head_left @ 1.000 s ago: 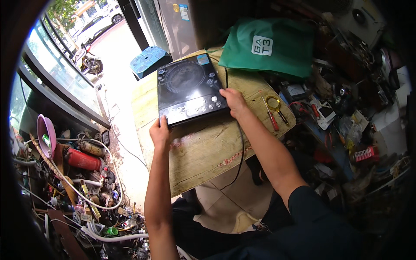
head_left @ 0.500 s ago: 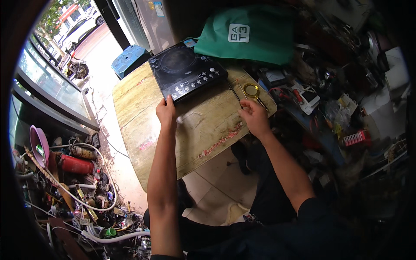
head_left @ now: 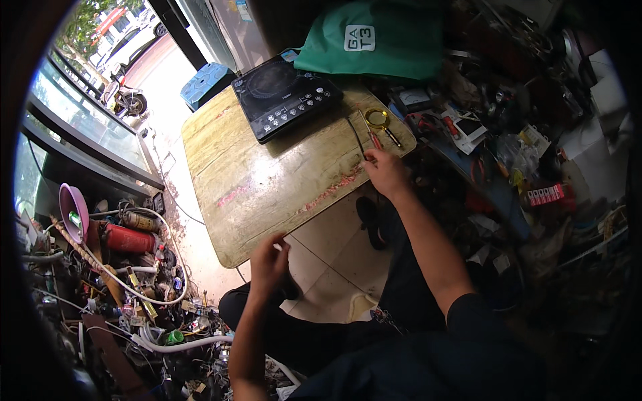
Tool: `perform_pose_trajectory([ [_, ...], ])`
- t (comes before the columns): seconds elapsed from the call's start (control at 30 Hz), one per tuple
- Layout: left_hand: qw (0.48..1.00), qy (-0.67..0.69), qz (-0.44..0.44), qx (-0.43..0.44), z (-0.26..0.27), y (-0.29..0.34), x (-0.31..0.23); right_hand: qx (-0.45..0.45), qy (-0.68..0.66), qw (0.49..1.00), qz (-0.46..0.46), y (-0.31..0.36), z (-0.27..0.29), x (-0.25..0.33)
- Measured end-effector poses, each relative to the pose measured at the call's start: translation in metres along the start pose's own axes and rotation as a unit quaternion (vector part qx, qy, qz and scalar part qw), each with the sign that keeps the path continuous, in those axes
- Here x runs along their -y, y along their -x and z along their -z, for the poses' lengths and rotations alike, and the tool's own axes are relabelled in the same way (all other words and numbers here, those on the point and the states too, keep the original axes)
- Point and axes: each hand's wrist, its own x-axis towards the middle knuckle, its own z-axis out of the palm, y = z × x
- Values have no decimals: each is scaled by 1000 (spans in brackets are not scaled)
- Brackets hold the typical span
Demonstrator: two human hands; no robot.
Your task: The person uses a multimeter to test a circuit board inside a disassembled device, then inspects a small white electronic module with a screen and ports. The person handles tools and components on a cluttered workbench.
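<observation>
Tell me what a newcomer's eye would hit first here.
Likely the green bag at the far side of the tan table, then the black cooktop just left of it. Nearer, the right hand holds the black cord. At lower left, a red cylinder stands out in the clutter.

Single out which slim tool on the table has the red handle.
The left slim tool, the one closer to the black cord; its neighbour to the right, the other slim tool, is dark.

A repair workshop is suggested by parts (head_left: 144, 304) heaped left of the surface (head_left: 224, 157), clutter (head_left: 515, 147) strewn to its right and a screwdriver (head_left: 375, 139) on it.
</observation>
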Motion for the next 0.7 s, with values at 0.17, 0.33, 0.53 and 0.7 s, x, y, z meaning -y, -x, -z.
perform_pose_trajectory([
  [0.17, 990, -71, -33, 117, -17, 64, 10, 41, -42, 998, 7, 1, 3, -1],
  [0.33, 973, -154, -17, 171, -40, 66, 16, 159, -150, 976, -15, 11, 13, 11],
  [0.53, 948, -273, -17, 162, -56, 52, 33, 220, -175, 960, 13, 15, 7, 8],
  [0.7, 948, -255, 7, 188, -58, 46, 33, 93, -58, 989, 101, 3, 6, -10],
])
